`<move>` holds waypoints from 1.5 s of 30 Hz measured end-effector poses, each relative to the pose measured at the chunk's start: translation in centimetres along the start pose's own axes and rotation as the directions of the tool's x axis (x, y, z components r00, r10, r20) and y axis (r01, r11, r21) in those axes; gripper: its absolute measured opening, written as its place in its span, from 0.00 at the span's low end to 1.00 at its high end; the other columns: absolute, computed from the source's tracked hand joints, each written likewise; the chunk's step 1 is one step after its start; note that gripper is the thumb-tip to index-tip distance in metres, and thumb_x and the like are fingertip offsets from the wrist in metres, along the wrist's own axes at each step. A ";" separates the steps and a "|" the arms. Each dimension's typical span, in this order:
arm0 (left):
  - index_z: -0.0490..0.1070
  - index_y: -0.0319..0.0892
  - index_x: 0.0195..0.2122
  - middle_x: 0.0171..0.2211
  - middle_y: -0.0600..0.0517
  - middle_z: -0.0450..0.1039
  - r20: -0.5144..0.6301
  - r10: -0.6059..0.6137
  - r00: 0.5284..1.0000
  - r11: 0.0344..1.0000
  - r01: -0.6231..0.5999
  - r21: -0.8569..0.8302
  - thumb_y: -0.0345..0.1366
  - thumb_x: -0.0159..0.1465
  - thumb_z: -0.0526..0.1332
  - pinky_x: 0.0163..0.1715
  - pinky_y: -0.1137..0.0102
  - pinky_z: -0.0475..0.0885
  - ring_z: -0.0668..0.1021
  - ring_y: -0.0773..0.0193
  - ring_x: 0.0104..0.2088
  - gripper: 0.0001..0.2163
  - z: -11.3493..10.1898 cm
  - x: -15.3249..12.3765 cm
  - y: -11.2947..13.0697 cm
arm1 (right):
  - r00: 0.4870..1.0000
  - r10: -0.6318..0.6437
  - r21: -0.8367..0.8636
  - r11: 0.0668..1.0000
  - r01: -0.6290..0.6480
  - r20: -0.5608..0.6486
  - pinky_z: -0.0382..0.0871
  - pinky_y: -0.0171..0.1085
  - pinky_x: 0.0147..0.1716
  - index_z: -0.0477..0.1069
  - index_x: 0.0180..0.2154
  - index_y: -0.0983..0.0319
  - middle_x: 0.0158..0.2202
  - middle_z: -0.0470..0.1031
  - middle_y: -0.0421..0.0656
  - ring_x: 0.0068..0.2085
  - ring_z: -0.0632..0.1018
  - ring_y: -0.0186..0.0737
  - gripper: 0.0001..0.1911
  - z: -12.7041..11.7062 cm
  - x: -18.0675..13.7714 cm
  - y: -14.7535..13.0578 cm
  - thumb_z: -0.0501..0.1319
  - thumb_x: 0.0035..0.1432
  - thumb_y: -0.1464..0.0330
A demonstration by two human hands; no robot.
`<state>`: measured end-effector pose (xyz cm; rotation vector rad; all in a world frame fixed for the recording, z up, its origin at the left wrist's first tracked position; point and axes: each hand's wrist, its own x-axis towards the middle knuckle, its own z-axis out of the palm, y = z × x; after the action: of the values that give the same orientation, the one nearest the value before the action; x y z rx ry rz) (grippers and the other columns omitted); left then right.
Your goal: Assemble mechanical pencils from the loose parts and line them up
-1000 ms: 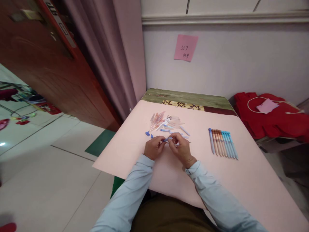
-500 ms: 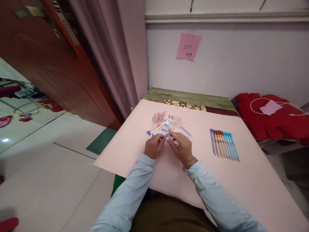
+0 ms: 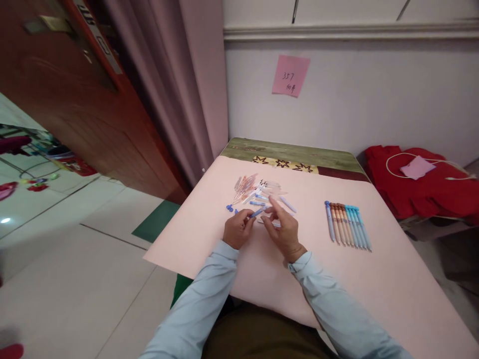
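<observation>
My left hand is closed on a small blue pen part, pinched at its near end. My right hand rests beside it with fingers stretched towards the loose pen parts, a heap of clear, orange and blue tubes and caps. Its fingertips touch or hover over the nearest pieces, and I cannot tell which. A row of several finished pens, blue and orange, lies side by side to the right of my hands. All of it sits on a pale pink table cover.
Small blue caps lie left of the heap. A green wooden table edge shows at the back, against a wall with a pink note. Red cloth with a white cable lies at the right. A curtain and brown door stand left.
My right hand has let go of the blue part and opened, its fingers reaching forward towards the heap. My left hand still holds the part.
</observation>
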<state>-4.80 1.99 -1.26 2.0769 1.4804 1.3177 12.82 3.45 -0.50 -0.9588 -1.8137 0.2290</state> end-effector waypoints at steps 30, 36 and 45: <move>0.73 0.44 0.46 0.34 0.52 0.79 -0.165 -0.218 0.962 0.939 0.161 -0.304 0.38 0.63 0.63 0.30 0.73 0.75 0.80 0.67 0.28 0.11 4.2 2.9 4.5 | 0.474 0.637 0.671 -0.094 -0.735 0.608 0.54 0.28 0.18 0.72 0.30 0.62 0.21 0.67 0.35 0.22 0.65 0.28 0.14 0.1 1.2 0.4 0.67 0.52 0.58; 0.70 0.45 0.41 0.31 0.54 0.78 -0.096 -0.119 0.988 0.977 0.099 -0.191 0.39 0.64 0.62 0.33 0.72 0.75 0.80 0.67 0.30 0.06 4.5 3.9 4.8 | 0.494 0.648 0.708 -0.100 -0.699 0.579 0.55 0.27 0.18 0.72 0.28 0.62 0.21 0.68 0.35 0.21 0.64 0.27 0.11 -0.4 1.5 1.3 0.68 0.50 0.62; 0.67 0.40 0.43 0.28 0.52 0.76 -0.178 -0.427 0.887 0.789 0.269 -0.552 0.43 0.64 0.62 0.26 0.71 0.76 0.79 0.67 0.24 0.12 3.7 6.1 4.8 | 0.461 0.661 0.740 -0.221 -0.635 0.592 0.76 0.33 0.32 0.77 0.36 0.63 0.32 0.80 0.45 0.33 0.80 0.36 0.09 -0.8 1.7 2.5 0.66 0.54 0.65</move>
<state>1.49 6.09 2.99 1.2355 1.3366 1.6819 14.47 6.09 -0.35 -0.8223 -0.4863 1.8327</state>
